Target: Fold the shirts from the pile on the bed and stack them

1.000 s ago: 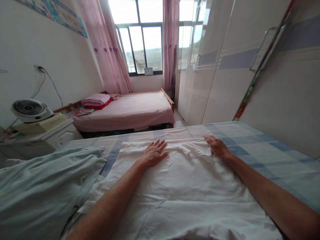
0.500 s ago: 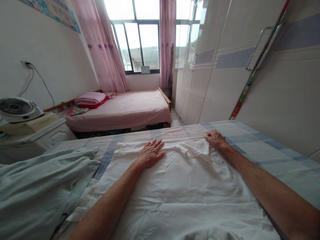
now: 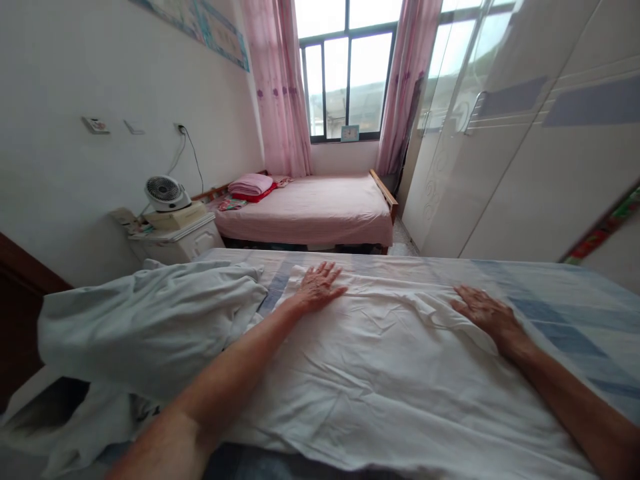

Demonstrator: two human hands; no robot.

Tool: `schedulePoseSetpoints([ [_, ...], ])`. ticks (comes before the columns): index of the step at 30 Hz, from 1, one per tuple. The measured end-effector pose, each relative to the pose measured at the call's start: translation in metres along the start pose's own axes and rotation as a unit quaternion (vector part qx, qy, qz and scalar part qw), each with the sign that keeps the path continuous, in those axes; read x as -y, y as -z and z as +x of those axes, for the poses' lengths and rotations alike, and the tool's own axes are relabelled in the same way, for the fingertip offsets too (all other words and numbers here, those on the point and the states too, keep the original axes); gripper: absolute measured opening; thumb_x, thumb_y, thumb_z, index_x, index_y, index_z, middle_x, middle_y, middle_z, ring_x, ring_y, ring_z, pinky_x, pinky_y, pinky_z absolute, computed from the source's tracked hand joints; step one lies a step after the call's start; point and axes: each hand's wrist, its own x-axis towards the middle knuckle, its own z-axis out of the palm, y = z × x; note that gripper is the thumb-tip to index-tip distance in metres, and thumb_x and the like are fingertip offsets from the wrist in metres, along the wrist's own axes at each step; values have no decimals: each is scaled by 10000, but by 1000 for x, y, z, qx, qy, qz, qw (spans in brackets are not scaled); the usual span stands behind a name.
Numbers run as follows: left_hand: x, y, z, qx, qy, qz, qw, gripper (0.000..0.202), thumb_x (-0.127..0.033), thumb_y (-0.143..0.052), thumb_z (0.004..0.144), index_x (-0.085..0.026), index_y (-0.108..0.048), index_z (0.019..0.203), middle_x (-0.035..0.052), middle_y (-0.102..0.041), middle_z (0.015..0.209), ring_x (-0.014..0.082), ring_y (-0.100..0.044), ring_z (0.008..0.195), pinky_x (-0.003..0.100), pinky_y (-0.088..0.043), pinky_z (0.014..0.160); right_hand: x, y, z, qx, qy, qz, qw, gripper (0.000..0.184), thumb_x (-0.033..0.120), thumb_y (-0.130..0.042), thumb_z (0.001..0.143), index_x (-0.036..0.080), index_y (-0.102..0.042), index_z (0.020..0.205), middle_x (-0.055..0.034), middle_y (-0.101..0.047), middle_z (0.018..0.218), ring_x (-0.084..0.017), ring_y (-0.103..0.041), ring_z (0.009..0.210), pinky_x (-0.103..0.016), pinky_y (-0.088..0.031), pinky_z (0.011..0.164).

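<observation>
A white cloth garment lies spread over the near bed, creased across its middle and bunched along its far right edge. My left hand rests flat on its far left part, fingers stretched out. On the far right corner lies my right hand, its fingers extended and touching the fabric, palm down. Neither hand grips anything that I can see. The exact kind of garment cannot be made out. Beneath it is a blue-and-white checked sheet.
A pale green heap of cloth lies to the left on the bed. Beyond stand a pink-covered bed, a white cabinet carrying a fan, and a glossy wardrobe along the right. A window is at the back.
My right hand has opened from a closed grip on the cloth's far right corner and now lies flat. My left hand stays flat on the cloth. The view has turned left.
</observation>
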Motion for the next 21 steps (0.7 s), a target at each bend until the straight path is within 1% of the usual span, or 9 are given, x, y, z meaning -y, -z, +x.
schedulePoseSetpoints([
  [2,29,13,-16,-9,4,34,999,584,-477,-471,858,-223,-401,1378,108,-282,1520,284,-222,1404,501,-216,1110,0,1,2,14,11,-29,999,430,399,-372,809,280,-619,1141,-65,-522,1370,-259,-398,1313,-447,-273,1098],
  [4,51,25,-30,-18,-12,69,997,492,-316,-540,808,-230,-495,1290,108,-376,1464,279,-323,1356,470,-292,1078,0,2,3,24,23,-55,998,468,403,-358,814,251,-604,1181,-86,-508,1380,-272,-396,1314,-448,-264,1100],
  [7,62,35,-41,-36,-10,118,992,328,-154,-495,792,-206,-610,1095,111,-580,1212,247,-519,1160,399,-404,976,2,2,4,21,26,-66,997,487,401,-352,825,224,-586,1214,-105,-488,1396,-279,-404,1308,-446,-264,1099],
  [9,61,36,-43,-49,0,158,986,251,-123,-443,830,-190,-638,973,110,-626,1033,239,-575,1024,378,-434,904,3,3,4,22,18,-62,998,475,394,-363,830,233,-578,1222,-99,-489,1396,-276,-398,1313,-449,-266,1098],
  [12,57,34,-45,-67,1,214,974,241,-130,-404,872,-175,-635,924,124,-618,965,257,-580,962,386,-437,837,11,5,4,28,-14,-57,998,487,396,-354,848,226,-546,1262,-94,-483,1402,-262,-380,1328,-444,-263,1100],
  [16,52,39,-47,-28,13,217,976,256,-84,-400,842,-169,-638,879,118,-622,905,259,-589,894,382,-453,757,27,17,4,33,-52,-28,998,533,402,-343,871,150,-507,1312,-138,-454,1418,-254,-371,1335,-425,-239,1115],
  [18,38,46,-45,-46,13,205,978,261,-52,-409,801,-166,-640,847,119,-623,918,266,-583,917,394,-455,779,34,31,2,21,-56,23,998,528,390,-375,865,147,-504,1315,-140,-438,1429,-251,-360,1341,-429,-250,1112],
  [20,13,52,-40,-75,-15,150,986,269,-50,-423,776,-175,-639,878,107,-621,980,253,-579,953,382,-457,820,37,51,-4,21,-43,98,994,502,395,-399,861,179,-525,1296,-116,-445,1429,-232,-381,1329,-409,-286,1099],
  [21,-4,53,-37,-75,-45,105,991,276,-63,-432,777,-188,-635,917,89,-619,1017,235,-581,963,360,-461,835,38,61,-9,33,-34,136,990,483,417,-414,858,202,-551,1268,-97,-460,1420,-226,-400,1316,-395,-306,1089],
])
